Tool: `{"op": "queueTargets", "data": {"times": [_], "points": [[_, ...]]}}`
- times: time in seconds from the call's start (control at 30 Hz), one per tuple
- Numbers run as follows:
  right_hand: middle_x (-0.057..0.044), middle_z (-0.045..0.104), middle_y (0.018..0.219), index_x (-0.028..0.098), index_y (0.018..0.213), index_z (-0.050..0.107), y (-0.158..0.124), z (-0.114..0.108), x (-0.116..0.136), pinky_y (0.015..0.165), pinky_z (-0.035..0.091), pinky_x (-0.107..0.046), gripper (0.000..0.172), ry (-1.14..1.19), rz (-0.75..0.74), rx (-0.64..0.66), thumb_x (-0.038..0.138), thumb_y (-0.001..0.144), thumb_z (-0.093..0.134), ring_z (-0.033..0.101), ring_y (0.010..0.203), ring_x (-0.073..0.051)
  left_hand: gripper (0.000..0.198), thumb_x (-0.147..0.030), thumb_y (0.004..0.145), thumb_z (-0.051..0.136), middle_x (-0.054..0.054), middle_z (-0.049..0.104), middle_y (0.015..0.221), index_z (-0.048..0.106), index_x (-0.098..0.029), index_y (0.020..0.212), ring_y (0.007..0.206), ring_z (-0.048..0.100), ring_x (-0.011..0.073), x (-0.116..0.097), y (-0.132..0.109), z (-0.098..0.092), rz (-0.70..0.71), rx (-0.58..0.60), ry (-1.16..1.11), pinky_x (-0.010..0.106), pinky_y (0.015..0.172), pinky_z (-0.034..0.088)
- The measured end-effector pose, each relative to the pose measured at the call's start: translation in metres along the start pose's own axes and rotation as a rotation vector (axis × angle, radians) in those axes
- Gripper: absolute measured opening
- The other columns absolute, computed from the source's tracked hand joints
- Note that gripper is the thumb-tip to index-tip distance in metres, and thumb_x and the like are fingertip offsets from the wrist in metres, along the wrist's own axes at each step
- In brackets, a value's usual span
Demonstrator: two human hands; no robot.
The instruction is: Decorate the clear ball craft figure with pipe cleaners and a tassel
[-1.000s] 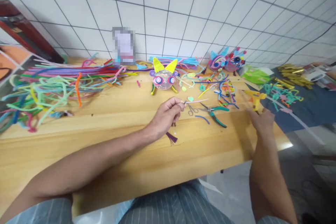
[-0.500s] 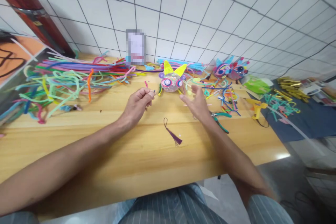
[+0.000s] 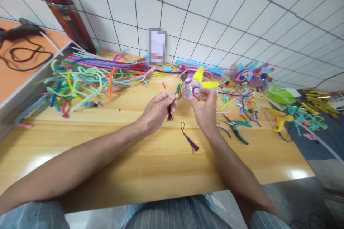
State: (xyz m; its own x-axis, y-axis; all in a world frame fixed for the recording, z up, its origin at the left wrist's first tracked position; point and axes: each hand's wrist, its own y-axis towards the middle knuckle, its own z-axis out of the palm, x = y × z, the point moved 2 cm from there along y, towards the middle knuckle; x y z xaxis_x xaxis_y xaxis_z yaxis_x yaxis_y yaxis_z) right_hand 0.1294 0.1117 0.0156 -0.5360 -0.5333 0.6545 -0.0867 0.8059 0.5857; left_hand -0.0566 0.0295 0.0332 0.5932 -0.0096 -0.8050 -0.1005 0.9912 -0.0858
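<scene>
My left hand (image 3: 160,110) is closed, its fingertips pinching a dark tassel (image 3: 170,115) whose fringe hangs below them. My right hand (image 3: 206,109) grips a clear ball ornament (image 3: 188,88) between thumb and fingers. The ornament is tilted, with two yellow horns (image 3: 199,74) pointing to the upper right and round pink-and-blue eyes. A green-and-yellow piece (image 3: 179,87) stands out on its left side, close to my left fingertips; whether they touch cannot be made out. A purple tassel (image 3: 191,142) with a looped cord lies on the table below my hands.
Green-handled pliers (image 3: 239,131) and a yellow glue gun (image 3: 280,118) lie to the right. Loose pipe cleaners (image 3: 80,86) are heaped at the left, with cut pieces (image 3: 248,105) at the right. A red flask (image 3: 66,14) and a phone-like pixelated object (image 3: 157,47) stand behind.
My right hand, open beside the ornament before, now holds it, lifted and turned sideways. My left hand has come closer with the dark tassel. The view has shifted left.
</scene>
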Motion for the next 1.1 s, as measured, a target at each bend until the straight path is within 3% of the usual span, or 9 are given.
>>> {"op": "queueTargets", "data": {"times": [0.3, 0.8, 0.9, 1.1], "points": [[-0.007, 0.067, 0.117, 0.026, 0.119, 0.059, 0.002, 0.002, -0.021, 0.096, 0.06, -0.047, 0.042, -0.044, 0.092, -0.055, 0.045, 0.087, 0.077, 0.067, 0.106, -0.025, 0.02, -0.018, 0.101, 0.071, 0.001, 0.065, 0.08, 0.07, -0.014, 0.082, 0.058, 0.056, 0.0082, -0.004, -0.01, 0.011, -0.048, 0.03, -0.068, 0.02, 0.058, 0.045], [-0.012, 0.07, 0.124, 0.025, 0.127, 0.067, 0.01, 0.006, -0.026, 0.11, 0.056, -0.056, 0.042, -0.223, -0.094, 0.021, 0.037, 0.088, 0.078, 0.063, 0.121, -0.032, 0.02, -0.025, 0.099, 0.074, -0.003, 0.064, 0.077, 0.063, -0.018, 0.084, 0.054, 0.055, 0.008, 0.002, -0.009, 0.008, -0.042, 0.012, -0.003, 0.02, 0.053, 0.044], [-0.012, 0.071, 0.122, 0.025, 0.124, 0.071, 0.011, -0.005, -0.01, 0.109, 0.056, -0.055, 0.035, -0.215, -0.14, 0.033, 0.036, 0.091, 0.076, 0.064, 0.12, -0.032, 0.021, -0.025, 0.099, 0.075, -0.003, 0.063, 0.075, 0.064, -0.018, 0.083, 0.054, 0.054, 0.0075, 0.003, -0.009, 0.008, -0.047, -0.013, 0.016, 0.02, 0.052, 0.043], [-0.006, 0.079, 0.111, 0.03, 0.109, 0.074, 0.005, -0.031, 0.047, 0.097, 0.059, -0.047, 0.007, -0.066, -0.343, 0.15, 0.029, 0.102, 0.072, 0.072, 0.106, -0.027, 0.017, -0.02, 0.098, 0.071, -0.002, 0.064, 0.076, 0.067, -0.016, 0.082, 0.055, 0.054, 0.0068, 0.004, -0.011, 0.01, -0.062, -0.068, -0.012, 0.02, 0.054, 0.042]]}}
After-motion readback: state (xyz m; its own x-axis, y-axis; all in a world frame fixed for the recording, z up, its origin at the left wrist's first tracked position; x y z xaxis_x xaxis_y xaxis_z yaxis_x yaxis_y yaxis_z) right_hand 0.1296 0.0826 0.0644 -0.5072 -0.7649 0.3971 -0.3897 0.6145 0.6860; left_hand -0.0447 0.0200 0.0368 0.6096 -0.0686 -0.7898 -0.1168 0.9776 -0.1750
